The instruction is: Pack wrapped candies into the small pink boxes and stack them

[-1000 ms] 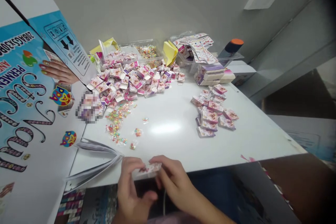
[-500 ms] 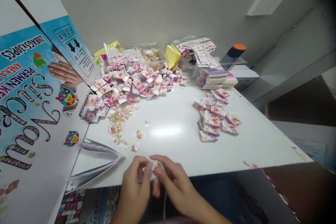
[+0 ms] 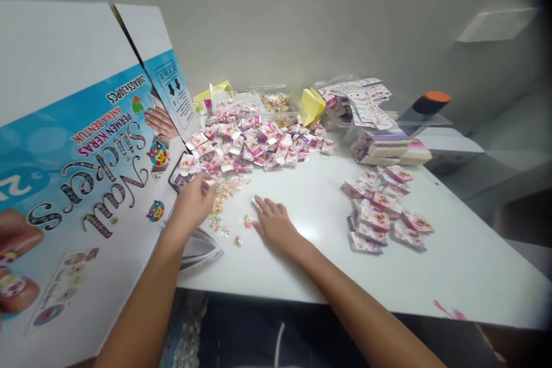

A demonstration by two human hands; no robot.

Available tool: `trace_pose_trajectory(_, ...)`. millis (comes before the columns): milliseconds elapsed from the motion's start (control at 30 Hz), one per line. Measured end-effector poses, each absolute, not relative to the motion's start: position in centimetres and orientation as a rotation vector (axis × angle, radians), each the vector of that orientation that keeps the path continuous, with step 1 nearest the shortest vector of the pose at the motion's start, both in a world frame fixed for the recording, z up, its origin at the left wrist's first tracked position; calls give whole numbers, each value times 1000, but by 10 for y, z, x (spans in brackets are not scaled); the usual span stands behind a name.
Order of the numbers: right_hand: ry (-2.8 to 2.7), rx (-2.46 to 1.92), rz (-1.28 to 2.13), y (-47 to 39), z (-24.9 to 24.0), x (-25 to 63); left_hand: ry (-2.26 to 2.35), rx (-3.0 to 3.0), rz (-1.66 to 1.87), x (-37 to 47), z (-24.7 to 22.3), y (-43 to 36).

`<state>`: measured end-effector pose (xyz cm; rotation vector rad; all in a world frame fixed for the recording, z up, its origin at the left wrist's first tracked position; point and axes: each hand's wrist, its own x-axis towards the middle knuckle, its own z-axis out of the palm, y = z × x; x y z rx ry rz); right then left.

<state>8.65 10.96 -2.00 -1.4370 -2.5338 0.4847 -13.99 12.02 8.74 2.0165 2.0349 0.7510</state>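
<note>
My left hand (image 3: 195, 202) is at the left end of a heap of small pink and white boxes (image 3: 259, 146), its fingers curled round something small and white that I cannot make out. Below the heap lie small bags of colourful candy (image 3: 226, 190), just right of that hand. My right hand (image 3: 275, 223) rests palm down on the white table (image 3: 302, 264) with its fingers spread. Near its fingertips are a small whitish piece and a single candy bag (image 3: 248, 221). Another bag (image 3: 237, 241) lies nearer the table's front edge.
A large printed carton (image 3: 99, 155) stands at the left, with a folded grey-white item (image 3: 200, 250) beside it. More small boxes (image 3: 375, 215) lie at the right. Behind are clear trays, sticker sheets (image 3: 366, 98), stacked flat cartons (image 3: 382, 146) and an orange-capped bottle (image 3: 426, 104).
My hands have parted and moved forward over the table, the left to the heap, the right beside the loose candy bags. The view has shifted left.
</note>
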Motion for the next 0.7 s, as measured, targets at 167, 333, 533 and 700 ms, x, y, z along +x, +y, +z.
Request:
trace_pose_trajectory(167, -2676, -1354, 556, 77, -11, 105, 2161, 2045, 676, -160, 70, 201)
trace_pose_trajectory(333, -2689, -1343, 567, 35, -6, 136, 2211, 2020, 557, -147, 50, 241)
trace_pose_trajectory(533, -2703, -1192, 178, -16, -38, 168, 2231, 1869, 511, -143, 43, 257)
trace_pose_trajectory(700, -2579, -1021, -78, -39, -60, 195, 2152, 1771, 659, -137, 66, 252)
